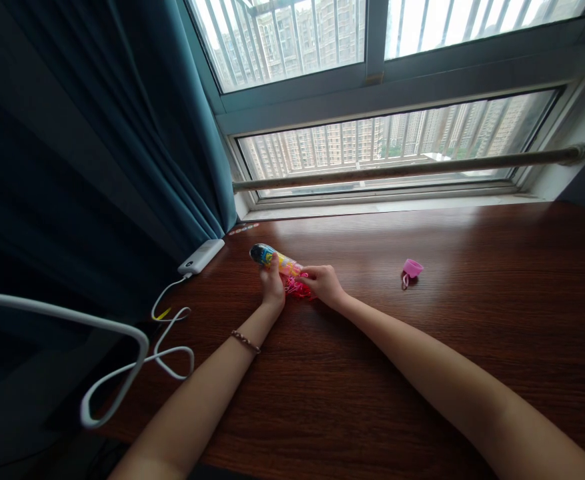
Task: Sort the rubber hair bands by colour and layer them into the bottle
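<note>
My left hand is wrapped round a small clear bottle with a blue and yellow label and a dark rounded end. The bottle lies tilted, its dark end up to the left and its other end toward my right hand. Bright pink, thin, looped pieces are bunched under that end, on the table. With its fingers pinched together, my right hand is at the pink pieces beside the bottle's end. Exactly what lies between the fingertips is too small to make out. A pink cap with a small loop stands apart to the right.
The brown wooden table runs to the window sill. At its left are a white power strip or adapter and a looping white cable. A blue curtain hangs beside them. A metal rail crosses the window.
</note>
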Motion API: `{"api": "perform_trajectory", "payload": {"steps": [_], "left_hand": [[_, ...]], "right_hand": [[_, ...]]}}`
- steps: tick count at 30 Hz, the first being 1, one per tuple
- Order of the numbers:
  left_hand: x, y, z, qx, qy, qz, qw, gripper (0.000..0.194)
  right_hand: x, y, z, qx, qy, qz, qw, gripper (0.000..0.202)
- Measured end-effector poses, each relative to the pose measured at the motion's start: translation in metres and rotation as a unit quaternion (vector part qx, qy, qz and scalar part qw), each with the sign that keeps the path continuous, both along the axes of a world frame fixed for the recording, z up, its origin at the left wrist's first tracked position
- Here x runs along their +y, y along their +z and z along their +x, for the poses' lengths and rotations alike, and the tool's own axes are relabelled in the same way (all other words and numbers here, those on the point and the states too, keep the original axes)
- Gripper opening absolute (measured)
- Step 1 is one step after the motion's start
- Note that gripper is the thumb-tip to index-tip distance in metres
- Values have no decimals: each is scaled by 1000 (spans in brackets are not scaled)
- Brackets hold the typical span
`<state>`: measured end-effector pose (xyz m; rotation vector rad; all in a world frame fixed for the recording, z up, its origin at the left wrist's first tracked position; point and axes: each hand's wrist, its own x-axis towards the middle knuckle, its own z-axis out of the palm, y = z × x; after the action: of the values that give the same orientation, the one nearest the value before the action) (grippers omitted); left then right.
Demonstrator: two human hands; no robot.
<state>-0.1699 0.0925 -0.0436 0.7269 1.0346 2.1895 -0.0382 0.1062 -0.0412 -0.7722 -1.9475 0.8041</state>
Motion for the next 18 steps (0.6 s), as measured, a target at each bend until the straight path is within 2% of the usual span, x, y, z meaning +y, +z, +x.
{"api": "perform_trajectory", "payload": {"steps": [11,18], "left_hand": [[-6,1,3,95,94,4,991,40],[-9,7,6,79,73,-14,994,44]], "right_hand": [[6,-6,-2,26,-35,-64,997,20],[6,-4,-1,69,-18,-113,991,23]]}}
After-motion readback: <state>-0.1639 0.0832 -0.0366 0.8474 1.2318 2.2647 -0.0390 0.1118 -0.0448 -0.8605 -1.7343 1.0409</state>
